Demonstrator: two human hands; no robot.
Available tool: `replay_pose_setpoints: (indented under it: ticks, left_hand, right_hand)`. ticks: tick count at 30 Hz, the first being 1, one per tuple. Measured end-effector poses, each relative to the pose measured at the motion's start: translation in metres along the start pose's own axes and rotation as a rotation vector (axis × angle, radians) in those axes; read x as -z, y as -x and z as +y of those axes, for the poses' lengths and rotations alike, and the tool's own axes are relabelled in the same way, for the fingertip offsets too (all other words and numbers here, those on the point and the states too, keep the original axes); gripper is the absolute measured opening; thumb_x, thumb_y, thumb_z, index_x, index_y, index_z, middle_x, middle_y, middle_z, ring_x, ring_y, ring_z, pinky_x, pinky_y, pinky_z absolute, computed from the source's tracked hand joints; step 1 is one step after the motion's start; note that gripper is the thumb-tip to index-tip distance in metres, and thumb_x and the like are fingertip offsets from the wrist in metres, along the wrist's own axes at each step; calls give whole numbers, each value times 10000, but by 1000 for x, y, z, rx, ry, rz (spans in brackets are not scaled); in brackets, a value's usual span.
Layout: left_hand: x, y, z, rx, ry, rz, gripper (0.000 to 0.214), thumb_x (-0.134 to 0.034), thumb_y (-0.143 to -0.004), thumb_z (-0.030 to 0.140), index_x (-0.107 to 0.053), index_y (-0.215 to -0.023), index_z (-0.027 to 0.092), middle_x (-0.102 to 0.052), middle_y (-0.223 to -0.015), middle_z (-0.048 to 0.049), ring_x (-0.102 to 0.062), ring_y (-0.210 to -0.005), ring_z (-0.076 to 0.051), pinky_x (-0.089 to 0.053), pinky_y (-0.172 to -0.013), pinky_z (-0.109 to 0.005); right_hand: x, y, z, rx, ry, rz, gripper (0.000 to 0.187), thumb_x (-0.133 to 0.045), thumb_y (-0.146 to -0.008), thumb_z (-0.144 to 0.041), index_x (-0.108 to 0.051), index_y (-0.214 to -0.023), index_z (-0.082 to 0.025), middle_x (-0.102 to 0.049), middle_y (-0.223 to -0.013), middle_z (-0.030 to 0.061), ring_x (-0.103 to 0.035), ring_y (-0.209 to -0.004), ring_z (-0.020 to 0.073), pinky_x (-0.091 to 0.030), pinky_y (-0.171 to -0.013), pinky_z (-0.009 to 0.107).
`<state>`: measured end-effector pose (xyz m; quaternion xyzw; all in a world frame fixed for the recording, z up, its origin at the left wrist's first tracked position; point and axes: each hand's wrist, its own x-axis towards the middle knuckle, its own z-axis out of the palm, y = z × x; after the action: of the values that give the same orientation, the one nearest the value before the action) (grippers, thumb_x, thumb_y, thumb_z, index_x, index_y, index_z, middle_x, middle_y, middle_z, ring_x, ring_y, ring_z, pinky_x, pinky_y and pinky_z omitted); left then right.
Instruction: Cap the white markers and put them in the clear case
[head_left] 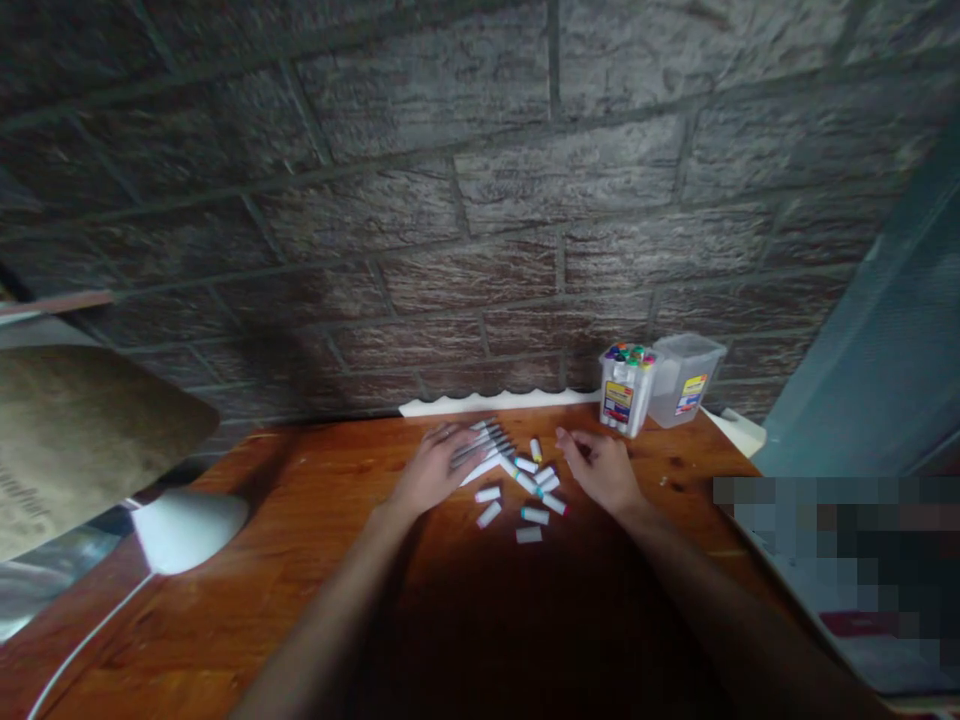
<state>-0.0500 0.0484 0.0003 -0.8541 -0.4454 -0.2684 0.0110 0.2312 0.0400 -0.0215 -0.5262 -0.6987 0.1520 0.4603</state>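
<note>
My left hand (435, 465) lies over a row of markers (487, 442) with grey tips pointing right. Its fingers and thumb close around their left ends. Several white marker caps (535, 516) with coloured ends are scattered on the table to the right of that row, between my two hands. My right hand (606, 470) is beside the caps on their right, its fingers curled in and thumb against the index finger. Whether anything small is inside that curl is hidden.
A clear case full of coloured markers (621, 395) stands at the back right, beside an empty-looking clear plastic container (684, 380). A white wavy strip (502, 401) runs along the brick wall (480, 250). A lamp with a white conical base (187, 530) and cord stands at left on the wooden table (300, 520).
</note>
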Motion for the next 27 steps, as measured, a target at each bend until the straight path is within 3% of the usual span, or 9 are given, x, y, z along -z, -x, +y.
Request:
replay_pose_setpoints:
  ticks: [3, 10, 13, 16, 20, 23, 27]
  left_hand:
    - [-2, -4, 11, -81, 19, -94, 174, -583, -914, 344, -683, -906, 202, -709, -924, -69, -644, -916, -220, -482, -867, -356]
    - [0, -4, 21, 5, -77, -214, 186, -611, -888, 316, -705, -778, 199, -711, -825, -68, -649, -855, -220, -479, -807, -329]
    - [5, -4, 24, 52, -25, -204, 213, -609, -884, 326, -721, -758, 195, -716, -792, -69, -651, -818, -219, -482, -788, -325]
    - [6, -6, 30, 164, 248, -73, 208, -615, -879, 354, -744, -868, 191, -741, -856, -62, -663, -810, -204, -493, -771, -305]
    - [3, -12, 45, 393, 954, 100, 331, -692, -821, 394, -724, -1050, 158, -755, -927, -77, -689, -793, -190, -522, -732, -282]
    - [2, -15, 61, 502, 1372, 73, 391, -777, -740, 362, -727, -1060, 142, -760, -873, -84, -702, -736, -172, -535, -673, -248]
    - [3, -16, 74, 548, 1569, 41, 341, -849, -650, 263, -748, -952, 141, -759, -784, -66, -700, -686, -148, -545, -659, -233]
  right_hand:
    - [1, 1, -2, 2, 2, 0, 489, -442, -937, -501, -736, -742, -161, -674, -593, 46, -518, -464, 122, -341, -491, 246]
    - [2, 5, -10, 2, 32, -25, 485, -446, -937, -494, -732, -737, -157, -672, -600, 42, -497, -461, 113, -327, -484, 242]
    - [3, 7, -12, -4, 29, -28, 480, -443, -938, -487, -734, -741, -160, -684, -620, 48, -505, -471, 115, -332, -490, 242]
    - [5, 8, -16, -27, 4, -22, 478, -448, -933, -497, -732, -737, -166, -681, -618, 44, -516, -481, 121, -341, -496, 245]
    - [6, 11, -25, -32, -69, -60, 465, -470, -918, -513, -698, -694, -175, -664, -613, 31, -547, -550, 135, -364, -524, 239]
    - [4, 14, -33, -13, -147, -117, 447, -487, -915, -498, -656, -656, -175, -635, -608, 15, -540, -569, 130, -374, -544, 235]
    - [2, 15, -36, -31, -295, -146, 402, -537, -896, -475, -632, -652, -170, -600, -615, 2, -524, -583, 124, -391, -586, 241]
